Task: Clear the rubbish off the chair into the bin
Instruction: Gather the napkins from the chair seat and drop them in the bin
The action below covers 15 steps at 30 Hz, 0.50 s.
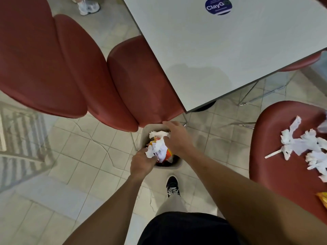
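Nearest the camera, both forearms reach forward and down over the bin (177,164), which stands on the tiled floor just ahead of the person's shoe (173,186). The left hand (141,164) hangs over the bin's near-left rim, its fingers curled round a wad of crumpled white paper (155,149) mixed with an orange wrapper (169,153). The right hand (177,138) is over the far-right side of the opening. Its fingers are bent against another piece of white paper (158,133), though how firmly that grip closes on it cannot be made out. The load sits directly above the bin mouth, so releasing it should call for no sideways travel, only letting go.

The relation that matters for the next fetch lies to the right. The chair (276,167) with the remaining rubbish stands well apart from the bin, on the person's right side, so the right hand is clearly the nearer one. On its red seat lie several torn white scraps (300,143), spread in a band running roughly from the seat's left part toward its right edge, with a thin white stick-like piece (273,153) at the near-left end. A second orange wrapper (323,200) shows at the frame edge.

Farther off, the grey surface (230,50) carries a round blue sticker (218,5), and more red chairs (70,68) stand to the left.
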### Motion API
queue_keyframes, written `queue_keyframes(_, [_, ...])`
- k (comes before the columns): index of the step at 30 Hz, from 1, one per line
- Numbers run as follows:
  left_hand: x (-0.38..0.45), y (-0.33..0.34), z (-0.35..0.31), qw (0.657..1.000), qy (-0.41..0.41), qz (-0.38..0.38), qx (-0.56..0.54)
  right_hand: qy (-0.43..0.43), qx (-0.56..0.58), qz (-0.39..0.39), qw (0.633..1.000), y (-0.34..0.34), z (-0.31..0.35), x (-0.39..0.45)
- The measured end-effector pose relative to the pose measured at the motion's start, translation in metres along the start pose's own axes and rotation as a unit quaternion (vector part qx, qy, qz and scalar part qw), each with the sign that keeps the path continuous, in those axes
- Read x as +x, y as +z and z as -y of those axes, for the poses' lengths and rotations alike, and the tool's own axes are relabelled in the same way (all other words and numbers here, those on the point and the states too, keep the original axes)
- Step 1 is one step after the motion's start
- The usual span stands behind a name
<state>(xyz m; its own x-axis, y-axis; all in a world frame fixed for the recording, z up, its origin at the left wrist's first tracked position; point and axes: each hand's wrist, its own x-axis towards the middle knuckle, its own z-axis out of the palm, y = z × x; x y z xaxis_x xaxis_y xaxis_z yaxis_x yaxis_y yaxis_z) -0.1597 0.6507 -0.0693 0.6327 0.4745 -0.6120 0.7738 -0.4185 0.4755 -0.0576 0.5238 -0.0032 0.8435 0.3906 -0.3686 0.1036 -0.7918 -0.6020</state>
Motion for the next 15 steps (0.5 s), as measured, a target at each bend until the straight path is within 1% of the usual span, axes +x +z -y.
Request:
queue_keyframes(3, [-0.003, 0.004, -0.007, 1.0, -0.009, 0.002, -0.012, 0.018, 0.006, 0.0, 1.0, -0.006, -0.013, -0.004])
queue_keyframes(6, [-0.003, 0.009, -0.02, 1.0, 0.009, 0.007, -0.021, 0.053, 0.003, 0.006, 0.999, -0.014, -0.032, -0.013])
queue_keyframes(11, [-0.006, 0.027, -0.049, 0.998, 0.044, 0.028, 0.029, 0.113, 0.006, -0.009, 0.994, -0.032, -0.073, -0.037])
queue_keyframes(13, [-0.008, 0.037, -0.064, 0.997, 0.05, 0.039, 0.036, 0.125, 0.018, -0.016, 0.992, -0.04, -0.091, -0.046])
queue_keyframes(15, [-0.013, 0.052, -0.081, 0.995, 0.074, 0.054, 0.048, 0.141, 0.031, -0.023, 0.989, -0.049, -0.114, -0.057])
